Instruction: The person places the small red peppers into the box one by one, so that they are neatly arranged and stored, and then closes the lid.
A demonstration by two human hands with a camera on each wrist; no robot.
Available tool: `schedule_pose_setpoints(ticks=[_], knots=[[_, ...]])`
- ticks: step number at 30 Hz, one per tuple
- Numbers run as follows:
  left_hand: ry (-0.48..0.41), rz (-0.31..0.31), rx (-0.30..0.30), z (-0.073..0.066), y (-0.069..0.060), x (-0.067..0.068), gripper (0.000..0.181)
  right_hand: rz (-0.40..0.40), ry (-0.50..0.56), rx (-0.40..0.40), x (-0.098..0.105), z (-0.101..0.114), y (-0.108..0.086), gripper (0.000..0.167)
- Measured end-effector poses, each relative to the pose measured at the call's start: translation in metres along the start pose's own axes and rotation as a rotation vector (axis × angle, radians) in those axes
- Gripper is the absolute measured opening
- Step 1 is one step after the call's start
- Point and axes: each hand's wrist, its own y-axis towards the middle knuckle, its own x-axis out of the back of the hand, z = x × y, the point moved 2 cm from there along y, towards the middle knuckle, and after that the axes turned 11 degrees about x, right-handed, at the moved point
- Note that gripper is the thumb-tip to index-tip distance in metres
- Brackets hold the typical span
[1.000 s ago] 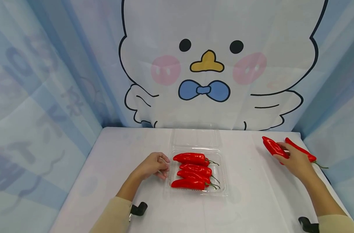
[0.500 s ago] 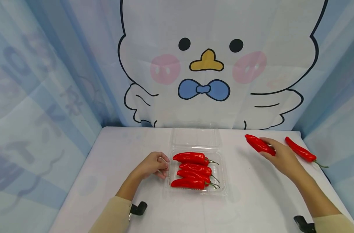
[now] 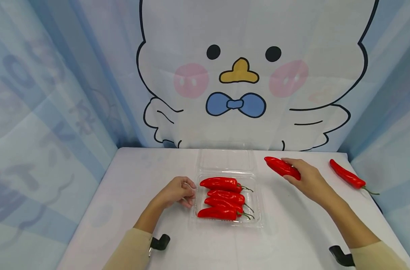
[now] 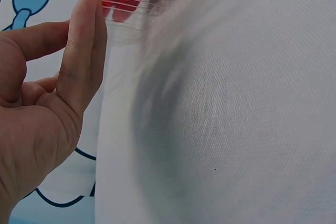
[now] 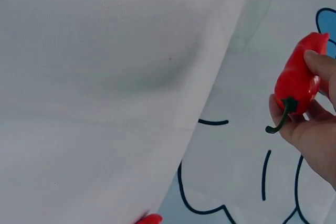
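Observation:
A glossy red chili pepper (image 3: pixel 282 167) is gripped in my right hand (image 3: pixel 307 178), above the table to the right of a clear plastic box. In the right wrist view, the thumb and fingers wrap this pepper (image 5: pixel 298 80), its green stem hanging free. The box (image 3: pixel 258 202) lies open with several red peppers (image 3: pixel 222 213) side by side in it, stems to the right. My left hand (image 3: pixel 178 192) stays at the box's left wall; in the left wrist view, its extended fingers (image 4: pixel 81 45) touch the ribbed wall (image 4: pixel 149 3).
Another red pepper (image 3: pixel 348 175) lies by the table's right edge. The box's clear lid (image 3: pixel 226 160) is folded back towards the rear curtain (image 3: pixel 235 131), which carries a cartoon print. Blue curtains (image 3: pixel 39 150) hang along both sides of the white table (image 3: pixel 130 168).
My right hand has carried its pepper leftward from beside the other loose pepper, which remains at the right edge. The left hand and the box have not moved.

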Motion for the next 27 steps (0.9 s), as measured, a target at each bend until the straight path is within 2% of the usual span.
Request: schedule_pose_setpoints(ticks=[9,19,27], knots=[[-0.004,-0.001,0.006,0.001,0.001,0.0,0.016,0.015,0.012,0.107,-0.01,0.022,0.015,0.064],[-0.002,-0.003,0.008,0.001,0.002,0.001,0.016,0.06,0.03,0.183,-0.027,0.045,0.029,0.062],[-0.005,0.003,0.007,0.001,0.001,0.0,0.016,0.093,0.058,0.256,-0.037,0.07,0.042,0.055]])
